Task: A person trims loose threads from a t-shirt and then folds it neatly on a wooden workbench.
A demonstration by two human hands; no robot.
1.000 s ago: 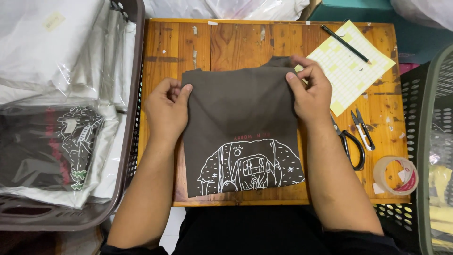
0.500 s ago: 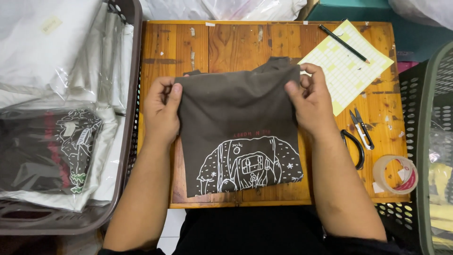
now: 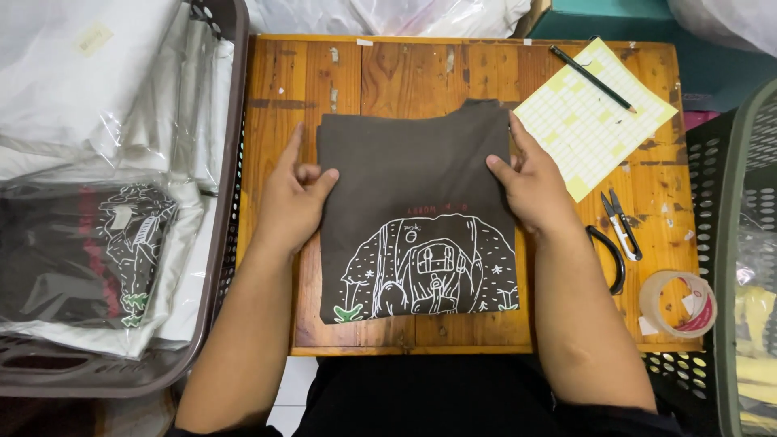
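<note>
At bench centre: folded dark grey shirt (image 3: 413, 186) lies flat on the wooden bench (image 3: 405, 69), white line drawing on its lower half, facing up.
Left hand (image 3: 293, 198): at the shirt's left edge; fingers loosely curled, thumb and fingertips touching the cloth edge; palm rests on the bench beside the shirt. Not clenched, nothing lifted.
Right hand (image 3: 530, 182): at the shirt's right edge; fingers mostly straight and together, thumb pressed onto the cloth; pressing rather than gripping.
Right of the shirt, upper: yellow-and-white gridded paper sheet (image 3: 595, 121), tilted, its corner just beside the right hand.
On that sheet: black pencil (image 3: 592, 78), lying diagonally across the top corner.
Right of the shirt, lower: small thread snips (image 3: 622, 222) and a black curved handle (image 3: 611, 257) just beside the right wrist.
Farther right of the shirt: roll of clear tape (image 3: 678, 303) near the bench's edge.
Left of the shirt, off the bench: brown plastic basket (image 3: 222, 243) holding bagged shirts (image 3: 89, 251) in clear plastic.
Far right of the shirt: dark perforated basket (image 3: 732, 210).
Beyond the shirt's top edge: clear plastic bags (image 3: 388, 16) past the bench.
</note>
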